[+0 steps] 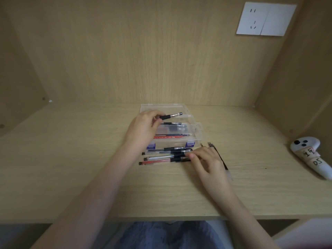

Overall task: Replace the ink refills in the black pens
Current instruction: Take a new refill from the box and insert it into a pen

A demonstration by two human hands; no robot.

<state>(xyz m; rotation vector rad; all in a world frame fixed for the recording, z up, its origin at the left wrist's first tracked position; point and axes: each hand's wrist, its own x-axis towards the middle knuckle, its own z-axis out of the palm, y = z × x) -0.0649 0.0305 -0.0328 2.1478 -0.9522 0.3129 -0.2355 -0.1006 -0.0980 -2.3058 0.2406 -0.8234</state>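
Observation:
My left hand (143, 128) grips a black pen (171, 116) by its rubber grip and holds it level above the clear plastic box (195, 135). Several pens (161, 156), black and red, lie side by side on the desk just in front of the box. My right hand (204, 162) rests on the right ends of those pens, its fingertips touching them. A few thin black refills (220, 157) lie on the desk right beside that hand, partly hidden by it. More pens and refills lie inside the box.
A white hand controller (310, 155) with taped labels lies at the right of the wooden desk (71, 168). A white wall socket (265, 18) sits on the back panel, upper right. The desk's front edge runs just above my lap.

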